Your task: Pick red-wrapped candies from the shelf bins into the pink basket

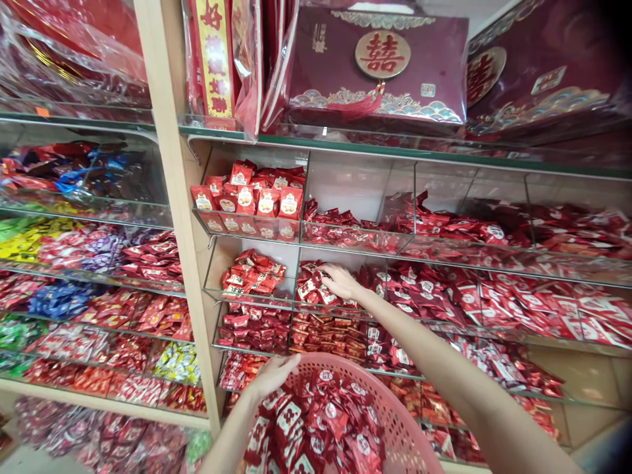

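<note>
A pink plastic basket (402, 421) with a holed rim is at the bottom middle, holding many dark red candy packets (316, 421) with white labels. My left hand (276, 376) grips the basket's left rim, its fingers over the edge. Farther up, my right hand (340, 282) reaches into a glass shelf compartment. Palm down, its fingers stretch out over small red packets (310, 283) with white labels. Those fingertips touch the pile, and nothing shows held in them.
Glass shelves (355, 243) with dividers carry rows of red packets. A wooden post (170, 164) separates them from the left shelves, stocked with colourful packets (64, 296). Above stand purple gift bags (326, 72). Bagged goods (113, 438) lie at the lower left.
</note>
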The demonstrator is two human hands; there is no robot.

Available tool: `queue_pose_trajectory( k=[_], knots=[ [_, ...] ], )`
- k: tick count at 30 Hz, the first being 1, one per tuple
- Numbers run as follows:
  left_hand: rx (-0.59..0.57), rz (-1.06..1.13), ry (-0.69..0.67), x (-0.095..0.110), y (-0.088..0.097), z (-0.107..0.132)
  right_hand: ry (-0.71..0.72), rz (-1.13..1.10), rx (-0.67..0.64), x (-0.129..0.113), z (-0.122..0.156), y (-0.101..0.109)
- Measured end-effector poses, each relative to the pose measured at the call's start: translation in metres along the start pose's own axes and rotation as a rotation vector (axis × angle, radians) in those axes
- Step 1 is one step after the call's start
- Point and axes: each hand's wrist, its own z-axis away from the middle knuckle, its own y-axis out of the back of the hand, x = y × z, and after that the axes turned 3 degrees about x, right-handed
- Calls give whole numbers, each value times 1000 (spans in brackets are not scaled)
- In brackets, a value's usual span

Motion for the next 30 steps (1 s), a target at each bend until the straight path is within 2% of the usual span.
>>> queue_pose_trajectory(
  k=[3, 5, 7, 14, 24, 30],
  knots=[
    [-8, -6, -5, -3, 0, -2, -19, 9, 70, -6, 4, 6],
    [-15, -9, -5, -4, 0, -3, -48, 13, 151, -15, 4, 9],
    [-15, -19, -2, -4, 0, -3, -53, 35, 171, -27, 5, 10],
    [-9, -50, 28, 3, 2, -2, 31, 95, -68, -49, 18, 6],
    [-27, 27, 10, -4, -1, -4, -4, -26, -63, -54, 25, 6],
    [-56, 41, 23, -6, -2, -6, 13, 80, -138, -67, 19, 4]
  ],
)
